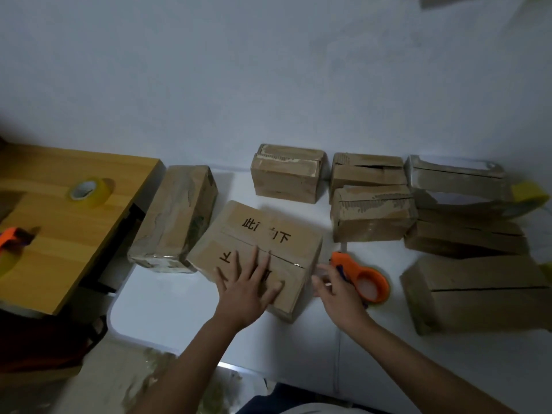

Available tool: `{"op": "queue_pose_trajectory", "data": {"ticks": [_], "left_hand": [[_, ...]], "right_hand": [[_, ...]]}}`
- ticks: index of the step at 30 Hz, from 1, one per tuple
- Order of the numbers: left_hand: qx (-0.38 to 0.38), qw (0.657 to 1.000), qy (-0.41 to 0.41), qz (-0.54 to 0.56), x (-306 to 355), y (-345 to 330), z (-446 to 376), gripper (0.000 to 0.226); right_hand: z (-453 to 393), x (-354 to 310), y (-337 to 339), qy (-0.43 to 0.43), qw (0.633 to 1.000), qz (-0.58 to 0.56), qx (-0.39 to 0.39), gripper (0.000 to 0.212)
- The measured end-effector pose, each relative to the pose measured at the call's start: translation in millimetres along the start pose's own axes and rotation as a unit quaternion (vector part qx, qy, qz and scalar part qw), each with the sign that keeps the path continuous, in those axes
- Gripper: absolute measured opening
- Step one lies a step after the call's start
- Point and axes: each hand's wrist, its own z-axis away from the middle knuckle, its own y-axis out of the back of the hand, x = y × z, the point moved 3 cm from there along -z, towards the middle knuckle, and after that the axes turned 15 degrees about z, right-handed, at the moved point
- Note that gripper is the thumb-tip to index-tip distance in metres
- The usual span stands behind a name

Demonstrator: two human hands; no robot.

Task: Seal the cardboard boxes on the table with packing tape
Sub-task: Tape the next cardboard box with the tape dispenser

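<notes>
Your left hand point(249, 282) presses flat, fingers spread, on the printed cardboard box point(257, 255), its centre seam untaped. Your right hand point(337, 289), just beside the box, grips the orange tape dispenser point(366, 279). If your palm lifts, the flaps may spring apart and the tape could wrinkle or miss the seam.

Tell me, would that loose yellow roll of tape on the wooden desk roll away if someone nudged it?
Probably not. The tape roll seems to lie on its flat side on the wooden desk, so a nudge would likely slide it. Set on edge, its round shape could roll. It is probably light, having a hollow middle.
</notes>
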Motion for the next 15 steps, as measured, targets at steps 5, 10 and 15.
{"op": "queue_pose_trajectory", "data": {"ticks": [5, 10, 15], "left_hand": [[0.015, 1.0, -0.017, -0.011, -4.5, -7.8, 3.7, 0.087], [0.007, 1.0, -0.025, -0.002, -3.5, -2.7, 5.0, 0.08], [0.011, 0.999, -0.027, -0.018, -13.2, -7.8, 7.2, 0.067]], "right_hand": [[-39.9, -7.3, 21.4, 0.014, 0.995, 0.075, 0.067, 0.055], [-70.0, -16.6, 17.1, 0.0, 0.996, 0.091, -0.014, 0.064], [-33.0, 8.9, 21.7, 0.042, 0.989, 0.14, 0.02, 0.044]]}}
